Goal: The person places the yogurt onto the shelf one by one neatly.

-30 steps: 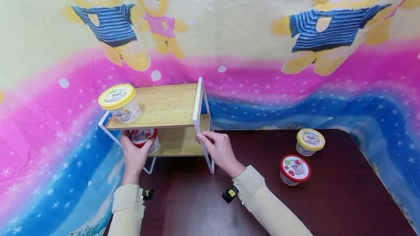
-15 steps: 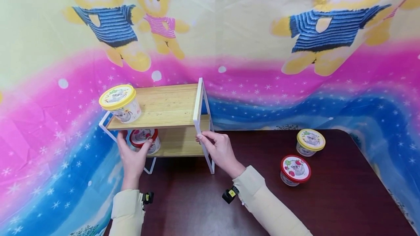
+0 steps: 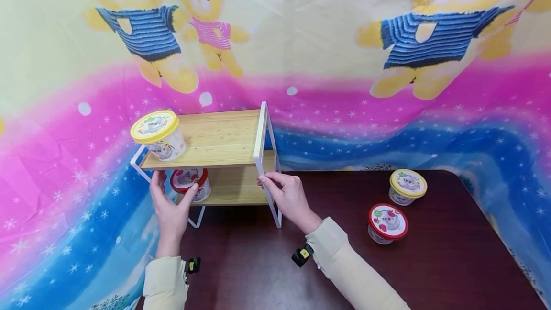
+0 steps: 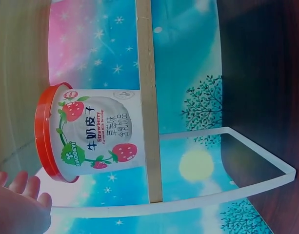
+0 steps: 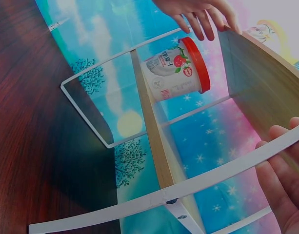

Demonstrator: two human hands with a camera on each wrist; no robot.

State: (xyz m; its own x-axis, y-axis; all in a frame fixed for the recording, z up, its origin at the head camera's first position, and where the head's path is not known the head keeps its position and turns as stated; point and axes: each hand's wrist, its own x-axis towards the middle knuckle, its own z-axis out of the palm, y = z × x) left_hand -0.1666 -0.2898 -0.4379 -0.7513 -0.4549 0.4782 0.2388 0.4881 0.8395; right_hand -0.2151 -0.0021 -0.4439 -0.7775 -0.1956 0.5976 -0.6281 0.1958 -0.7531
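A strawberry milk tub (image 4: 98,134) with a red lid stands upright on the lower board of a two-tier rack (image 3: 221,135). My left hand (image 3: 169,214) is at the left end of that tier, thumb and fingers spread around the tub's front. In the left wrist view its fingers (image 4: 29,187) are apart from the lid. My right hand (image 3: 289,200) pinches the rack's white side frame (image 5: 237,168), just below the upper board. Above, a yellow-lidded tub (image 3: 165,145) sits at the left of the top board.
On the dark table (image 3: 327,271), a second red-lidded tub (image 3: 387,224) and another yellow-lidded tub (image 3: 406,186) stand to the right. A printed bear curtain (image 3: 318,51) hangs right behind the rack and table.
My left hand has let go of the red-lidded tub and drawn back a little, its fingers spreading wider. The right hand and the tubs have stayed put.
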